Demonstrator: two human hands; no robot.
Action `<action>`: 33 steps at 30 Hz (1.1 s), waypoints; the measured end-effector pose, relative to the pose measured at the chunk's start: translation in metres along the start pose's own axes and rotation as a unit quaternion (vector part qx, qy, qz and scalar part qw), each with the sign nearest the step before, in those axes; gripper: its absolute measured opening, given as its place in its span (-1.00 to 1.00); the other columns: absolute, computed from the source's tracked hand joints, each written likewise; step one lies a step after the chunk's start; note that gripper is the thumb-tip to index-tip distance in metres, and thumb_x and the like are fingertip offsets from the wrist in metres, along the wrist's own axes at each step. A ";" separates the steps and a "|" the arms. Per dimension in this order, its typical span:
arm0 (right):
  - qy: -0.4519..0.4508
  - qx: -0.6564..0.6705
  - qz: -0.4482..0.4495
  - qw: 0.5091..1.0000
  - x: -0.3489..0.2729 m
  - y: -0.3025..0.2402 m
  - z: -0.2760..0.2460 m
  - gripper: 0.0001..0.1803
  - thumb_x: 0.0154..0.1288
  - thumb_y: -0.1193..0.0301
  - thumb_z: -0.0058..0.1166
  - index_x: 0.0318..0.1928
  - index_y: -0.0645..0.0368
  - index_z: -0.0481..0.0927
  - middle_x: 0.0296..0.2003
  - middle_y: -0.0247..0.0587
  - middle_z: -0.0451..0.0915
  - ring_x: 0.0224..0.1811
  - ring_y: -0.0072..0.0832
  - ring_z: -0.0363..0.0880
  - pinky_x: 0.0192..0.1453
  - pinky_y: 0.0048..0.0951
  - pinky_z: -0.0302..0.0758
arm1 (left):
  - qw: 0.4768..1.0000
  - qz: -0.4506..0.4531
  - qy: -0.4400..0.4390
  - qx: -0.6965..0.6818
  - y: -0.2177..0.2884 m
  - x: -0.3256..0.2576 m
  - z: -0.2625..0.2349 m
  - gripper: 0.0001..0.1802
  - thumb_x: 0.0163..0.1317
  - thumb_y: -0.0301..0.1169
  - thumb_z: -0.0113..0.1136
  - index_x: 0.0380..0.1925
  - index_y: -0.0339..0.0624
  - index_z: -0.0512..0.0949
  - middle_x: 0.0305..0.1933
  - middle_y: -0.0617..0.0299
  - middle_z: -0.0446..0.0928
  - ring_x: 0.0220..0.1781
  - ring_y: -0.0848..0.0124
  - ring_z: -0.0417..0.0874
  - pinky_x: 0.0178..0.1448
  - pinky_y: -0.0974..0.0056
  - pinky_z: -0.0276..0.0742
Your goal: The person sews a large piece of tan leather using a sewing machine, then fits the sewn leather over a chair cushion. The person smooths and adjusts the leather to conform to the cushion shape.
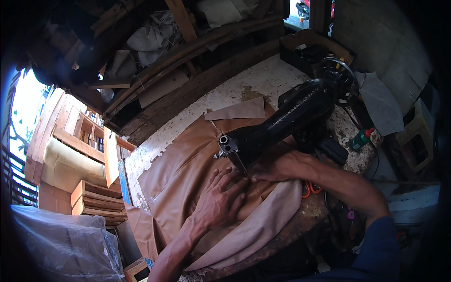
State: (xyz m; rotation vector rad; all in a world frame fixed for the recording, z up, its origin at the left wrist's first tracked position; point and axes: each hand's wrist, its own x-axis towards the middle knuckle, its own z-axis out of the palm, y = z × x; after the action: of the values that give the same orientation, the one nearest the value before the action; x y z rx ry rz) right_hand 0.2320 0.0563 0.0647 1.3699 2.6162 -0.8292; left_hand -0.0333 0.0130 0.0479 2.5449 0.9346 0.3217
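A black sewing machine (291,110) reaches across the worktable, its needle end above a large sheet of brown leather-like material (171,162). My left hand (220,197) lies on that sheet just below the needle end, fingers stretched out and slightly apart. On the other side of the needle, close under the machine's arm, my right hand (277,165) rests on the material. Its thumb shows near the needle, while the machine partly hides the other fingers. Toward me, the sheet's edge folds over and shows a paler underside (263,218). A loose strip (237,109) lies across the far edge.
Scissors with orange handles (310,189) lie beside my right forearm. A green bottle with a red cap (361,140) is at the right. Behind the machine sits a box (289,47) of odds and ends. Clear plastic sheeting (66,239) and stacked wooden pieces (94,199) are at left.
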 end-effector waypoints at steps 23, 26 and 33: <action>0.275 0.130 0.249 0.919 -0.158 -0.069 0.057 -0.40 0.37 0.11 0.44 0.20 0.29 0.62 0.06 0.12 0.66 0.15 -0.02 0.67 0.26 -0.03 0.60 | 0.994 -0.017 -0.018 -0.111 0.045 -0.019 -0.002 -0.25 0.46 0.10 0.27 0.43 -0.22 0.51 0.47 -0.11 0.46 0.56 -0.11 0.40 0.68 -0.23 0.18; 0.237 0.226 0.190 0.925 -0.167 -0.079 0.069 -0.37 0.35 0.15 0.45 0.26 0.29 0.59 0.09 0.11 0.66 0.21 -0.02 0.67 0.28 -0.02 0.60 | 0.999 -0.014 -0.030 -0.033 0.098 -0.040 -0.008 -0.11 0.28 0.14 0.43 0.44 -0.23 0.49 0.44 -0.14 0.44 0.50 -0.12 0.41 0.60 -0.25 0.25; 0.363 -0.113 -0.080 0.921 -0.135 -0.060 0.039 -0.35 0.20 0.43 0.36 0.35 0.06 0.59 0.15 0.03 0.68 0.23 0.01 0.68 0.34 -0.09 0.59 | 0.995 -0.094 -0.028 -0.018 0.127 -0.042 -0.037 -0.48 0.12 -0.35 0.42 0.13 -0.17 0.64 0.10 0.05 0.64 0.24 -0.01 0.62 0.42 -0.10 0.44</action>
State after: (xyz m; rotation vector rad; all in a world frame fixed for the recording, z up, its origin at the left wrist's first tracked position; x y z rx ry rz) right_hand 0.2585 -0.0901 0.0983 1.6414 3.2486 0.0259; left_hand -0.0058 -0.0914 0.1350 2.3975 1.1273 0.2088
